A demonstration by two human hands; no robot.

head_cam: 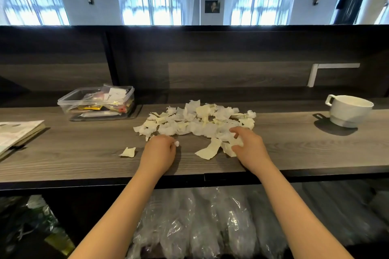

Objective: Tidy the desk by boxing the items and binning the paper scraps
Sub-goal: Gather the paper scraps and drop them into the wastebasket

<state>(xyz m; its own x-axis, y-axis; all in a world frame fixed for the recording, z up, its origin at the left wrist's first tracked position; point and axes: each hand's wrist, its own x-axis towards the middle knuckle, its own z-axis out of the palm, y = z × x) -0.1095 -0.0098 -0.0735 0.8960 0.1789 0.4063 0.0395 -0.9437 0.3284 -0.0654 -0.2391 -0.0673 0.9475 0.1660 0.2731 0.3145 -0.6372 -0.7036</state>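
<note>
A heap of torn white and cream paper scraps [195, 120] lies in the middle of the dark wooden desk [84, 153]. My left hand [160, 149] sits at the heap's near left edge, fingers curled around a small white scrap. My right hand [248, 145] is at the near right edge, fingers and thumb curled round a few scraps. One loose scrap [128, 152] lies alone to the left, and a larger cream piece [208, 150] lies between my hands. A clear plastic box [96, 103] holding several small items stands at the back left.
A white cup [348, 111] stands at the right of the desk. An open book or booklet [16, 134] lies at the left edge. A dark back panel rises behind the desk. Below the near edge a clear plastic bag [206, 223] is open.
</note>
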